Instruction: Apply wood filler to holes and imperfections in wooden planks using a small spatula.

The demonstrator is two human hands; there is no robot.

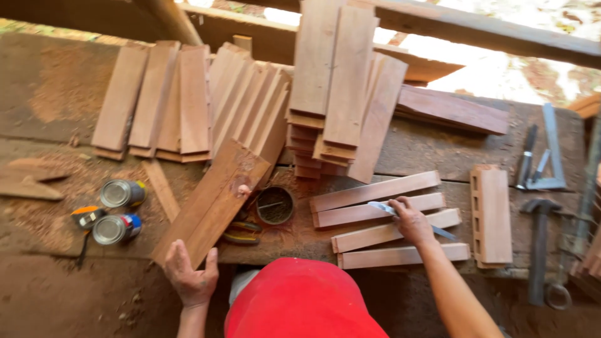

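Reddish wooden plank (210, 203) tilted, left hand (188, 275) gripping

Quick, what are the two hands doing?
Left hand: closed, gripping the wooden board at its near end.
Right hand: closed, holding a metal tool.

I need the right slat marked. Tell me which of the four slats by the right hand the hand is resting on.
The second slat from the far end: the right hand presses a blade-like tool onto it. The other three lie untouched.
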